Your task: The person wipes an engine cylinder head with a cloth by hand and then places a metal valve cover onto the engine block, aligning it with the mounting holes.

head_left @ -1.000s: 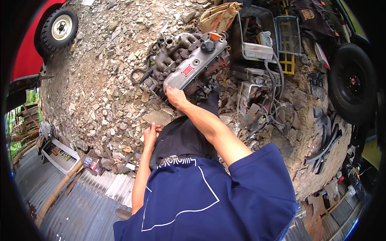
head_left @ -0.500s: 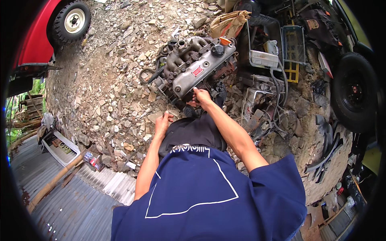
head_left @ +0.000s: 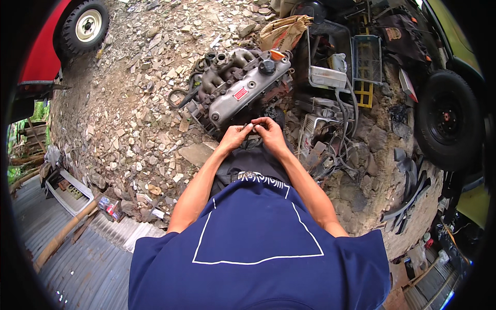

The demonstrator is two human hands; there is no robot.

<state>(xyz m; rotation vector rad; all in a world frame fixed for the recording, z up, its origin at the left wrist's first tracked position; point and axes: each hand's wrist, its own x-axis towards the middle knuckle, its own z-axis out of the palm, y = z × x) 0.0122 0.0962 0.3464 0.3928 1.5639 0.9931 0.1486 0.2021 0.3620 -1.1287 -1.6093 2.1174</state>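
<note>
Right in front of my knees an engine (head_left: 235, 98) lies on the stony ground. It has a silver valve cover (head_left: 254, 85) with a red label, a black round cap (head_left: 267, 67) and an orange piece (head_left: 277, 55) at its far right end. Just short of the cover's near edge, my left hand (head_left: 235, 137) and my right hand (head_left: 270, 135) meet fingertip to fingertip. Both are closed in a pinch. Something small and dark shows between the fingers, too small to name. Neither hand visibly touches the engine.
Right of the engine are a torn brown paper bag (head_left: 284, 34), a grey plastic crate (head_left: 328, 77), a tangle of hoses (head_left: 345, 111) and a wheel (head_left: 445, 119). A red vehicle (head_left: 36, 44) stands far left. Corrugated sheets (head_left: 88, 263) lie near left.
My left hand has risen from beside my knee to meet the right one. My right hand has drawn slightly away from the valve cover. The whole view has shifted a little.
</note>
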